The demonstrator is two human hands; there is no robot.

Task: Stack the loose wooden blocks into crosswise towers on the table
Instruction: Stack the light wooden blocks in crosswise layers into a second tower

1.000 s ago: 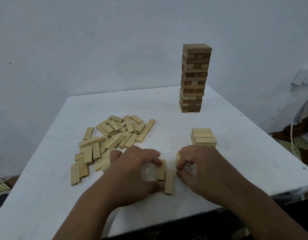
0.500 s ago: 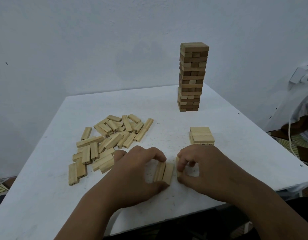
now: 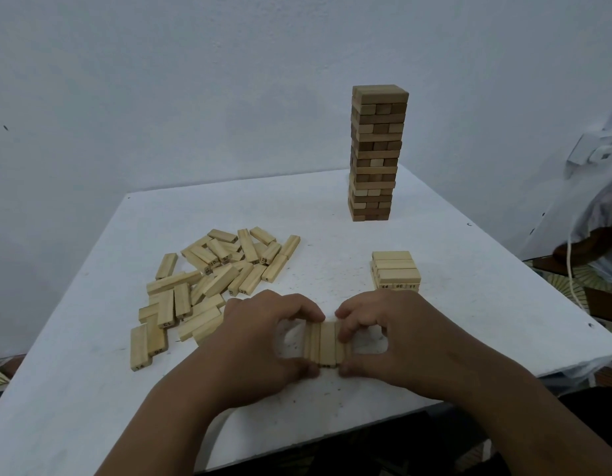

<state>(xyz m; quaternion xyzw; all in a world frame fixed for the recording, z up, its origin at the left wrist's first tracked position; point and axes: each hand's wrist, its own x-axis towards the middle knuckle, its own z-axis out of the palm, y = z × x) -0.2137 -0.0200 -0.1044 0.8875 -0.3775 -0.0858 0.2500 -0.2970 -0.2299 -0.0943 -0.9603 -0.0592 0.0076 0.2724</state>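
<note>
Near the table's [image 3: 91,389] front edge, the left hand [image 3: 263,341] and right hand [image 3: 394,334] pinch a row of blocks [image 3: 327,343] together, apparently squaring a layer to lift crosswise onto the short stack [image 3: 395,271] just beyond.

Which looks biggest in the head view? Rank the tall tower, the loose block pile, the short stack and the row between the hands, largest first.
1. Loose block pile, widest spread.
2. Tall tower, though it stands farthest away.
3. Short stack and the row of blocks gripped by the left hand and right hand: they look alike, and the row is nearer, so unranked.
</note>
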